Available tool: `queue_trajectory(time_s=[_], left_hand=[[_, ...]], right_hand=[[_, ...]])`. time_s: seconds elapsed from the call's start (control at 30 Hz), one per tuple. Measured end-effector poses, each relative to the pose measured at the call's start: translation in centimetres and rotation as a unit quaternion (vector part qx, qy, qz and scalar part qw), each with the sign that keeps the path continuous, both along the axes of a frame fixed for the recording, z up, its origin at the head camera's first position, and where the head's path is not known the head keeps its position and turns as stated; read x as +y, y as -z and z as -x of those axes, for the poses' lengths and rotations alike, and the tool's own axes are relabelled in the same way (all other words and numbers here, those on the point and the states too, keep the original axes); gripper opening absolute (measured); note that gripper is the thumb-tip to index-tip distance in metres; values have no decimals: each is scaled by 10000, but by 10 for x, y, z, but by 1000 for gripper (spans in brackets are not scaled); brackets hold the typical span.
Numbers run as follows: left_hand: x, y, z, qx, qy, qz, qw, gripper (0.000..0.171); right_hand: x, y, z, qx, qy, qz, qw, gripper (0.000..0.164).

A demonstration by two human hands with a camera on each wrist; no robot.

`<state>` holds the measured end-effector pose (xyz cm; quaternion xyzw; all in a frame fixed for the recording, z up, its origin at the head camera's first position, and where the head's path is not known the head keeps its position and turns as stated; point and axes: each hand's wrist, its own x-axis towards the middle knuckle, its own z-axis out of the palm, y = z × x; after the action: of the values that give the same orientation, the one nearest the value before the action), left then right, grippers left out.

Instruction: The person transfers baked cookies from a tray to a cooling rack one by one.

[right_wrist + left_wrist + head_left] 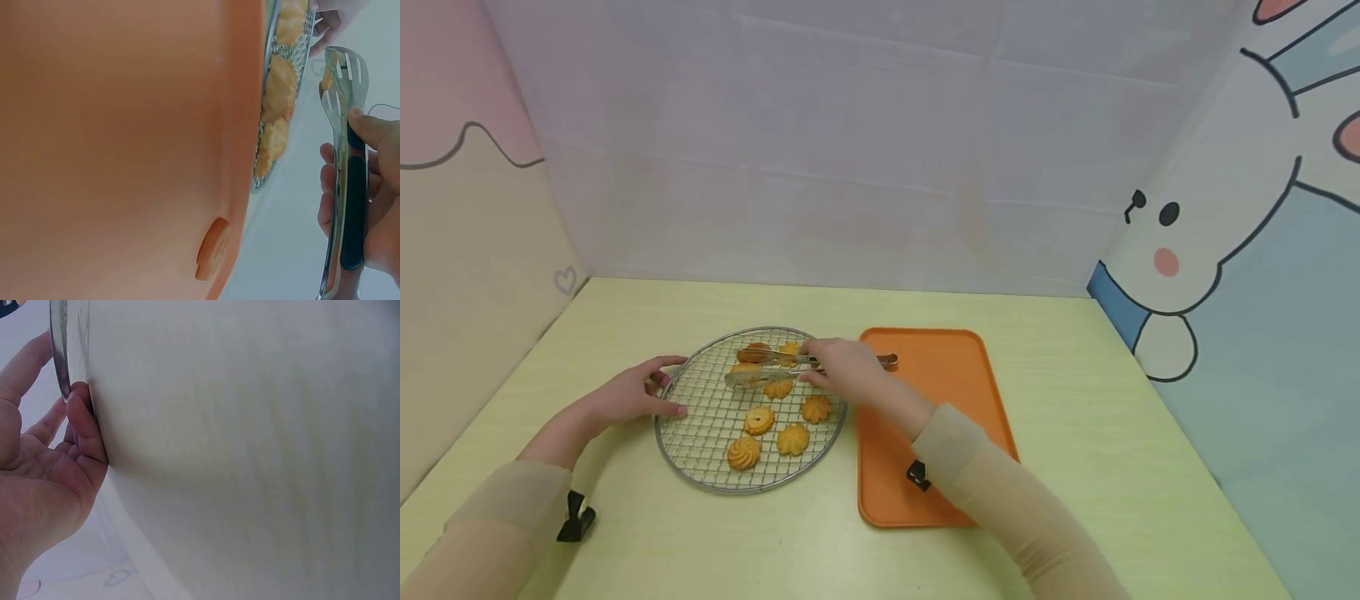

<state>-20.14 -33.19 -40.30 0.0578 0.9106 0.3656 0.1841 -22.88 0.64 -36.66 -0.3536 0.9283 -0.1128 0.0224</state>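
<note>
My right hand grips metal tongs with dark grip pads and slotted tips. Between the tips shows part of a golden cookie. The tongs reach over a round wire rack, where several piped cookies lie, among them a swirl cookie, a flower-shaped cookie and a browner cookie beside the upper tip. At the rack's left rim, my left hand holds on, thumb and forefinger at the edge; the other fingers curl by the rim in the left wrist view.
An orange tray lies right of the rack, partly under my right forearm. A small orange round-edged shape shows inside it in the right wrist view. The pale table meets a cloth backdrop behind and printed panels at both sides.
</note>
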Motion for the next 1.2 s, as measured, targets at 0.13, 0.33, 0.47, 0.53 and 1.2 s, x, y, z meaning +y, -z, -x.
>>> queue_trajectory(time_s=[0.13, 0.33, 0.47, 0.53, 1.2], left_hand=[[2, 1, -2, -15, -6, -20, 10000, 92], [3, 0, -3, -31, -12, -106, 9999, 91], [1, 1, -3, -48, 6, -159, 9999, 90], [-1, 1, -4, -99, 40, -203, 9997, 88], [-19, -2, -13, -594, 315, -809, 9945, 85]], right_hand=[[-4, 7, 0, 64, -55, -130, 9999, 42], [-8, 12, 0, 34, -25, -257, 9997, 42], [-10, 16, 0, 50, 0, -259, 9997, 41], [-10, 18, 1, 52, 11, -257, 9997, 40], [-7, 23, -3, -181, 37, -189, 9996, 43]])
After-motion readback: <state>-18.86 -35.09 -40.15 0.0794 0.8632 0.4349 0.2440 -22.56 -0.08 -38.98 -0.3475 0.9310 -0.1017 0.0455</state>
